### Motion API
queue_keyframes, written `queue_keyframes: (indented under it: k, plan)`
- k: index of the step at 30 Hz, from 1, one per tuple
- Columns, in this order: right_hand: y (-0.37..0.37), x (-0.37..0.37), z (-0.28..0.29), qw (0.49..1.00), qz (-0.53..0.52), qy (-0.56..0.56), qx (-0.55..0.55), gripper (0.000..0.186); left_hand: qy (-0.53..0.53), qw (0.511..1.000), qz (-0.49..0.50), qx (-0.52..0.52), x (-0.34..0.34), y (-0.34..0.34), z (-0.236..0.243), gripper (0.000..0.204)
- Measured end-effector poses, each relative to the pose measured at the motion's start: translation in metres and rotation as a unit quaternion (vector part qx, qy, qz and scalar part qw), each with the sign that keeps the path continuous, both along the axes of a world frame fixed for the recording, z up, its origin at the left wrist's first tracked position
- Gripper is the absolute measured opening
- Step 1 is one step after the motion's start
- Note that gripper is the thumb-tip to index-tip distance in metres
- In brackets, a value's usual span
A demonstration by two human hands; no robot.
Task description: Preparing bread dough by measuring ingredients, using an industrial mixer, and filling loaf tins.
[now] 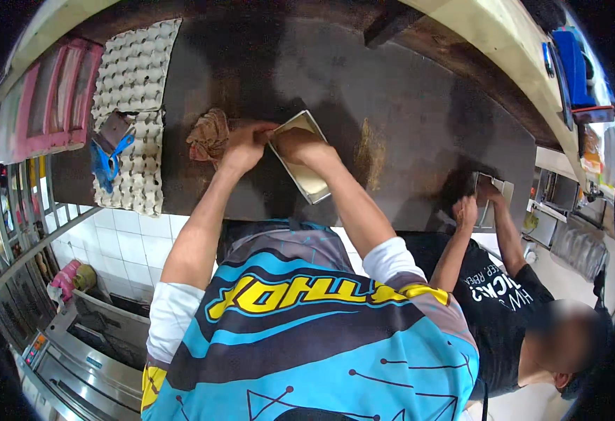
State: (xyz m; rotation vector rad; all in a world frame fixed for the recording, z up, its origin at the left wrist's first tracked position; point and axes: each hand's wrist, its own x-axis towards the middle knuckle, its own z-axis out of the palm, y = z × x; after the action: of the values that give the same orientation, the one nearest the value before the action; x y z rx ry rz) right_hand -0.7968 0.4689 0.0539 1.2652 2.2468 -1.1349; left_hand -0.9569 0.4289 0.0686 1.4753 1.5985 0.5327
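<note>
A rectangular metal loaf pan lies slanted on the dark table in front of me. Its inside looks pale cream; whether that is a paper liner or something else, I cannot tell. My right hand reaches down into the pan, its fingers hidden beneath the hand. At the pan's left rim, my left hand is closed, with thumb and fingers at the edge. Just left of that hand sits a crumpled brown-orange cloth.
Grey egg trays lie at the left, carrying a blue-handled scraper or brush. Pink-framed racks stand beyond them. At the right, a co-worker in black has both hands at another metal pan. Brown residue marks the tabletop.
</note>
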Motion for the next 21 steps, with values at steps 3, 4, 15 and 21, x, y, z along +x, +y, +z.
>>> queue_keyframes:
  k: [3, 4, 15, 21]
  plan:
    - [-0.004, 0.004, -0.004, 0.999, 0.013, 0.01, 0.039, 0.027, -0.042, 0.999, 0.012, 0.007, -0.003, -0.006, -0.012, 0.022]
    - [-0.005, 0.009, -0.021, 0.999, 0.012, 0.012, 0.029, 0.027, -0.046, 0.999, 0.0, 0.004, 0.004, -0.009, -0.007, 0.022]
    - [0.0, -0.002, -0.021, 0.995, -0.087, 0.037, -0.005, 0.028, -0.041, 0.997, -0.008, 0.064, -0.005, -0.01, -0.033, 0.022]
    - [0.004, -0.002, 0.0, 0.997, -0.043, 0.055, 0.045, 0.028, -0.022, 0.998, 0.003, 0.06, 0.0, 0.0, -0.025, 0.023]
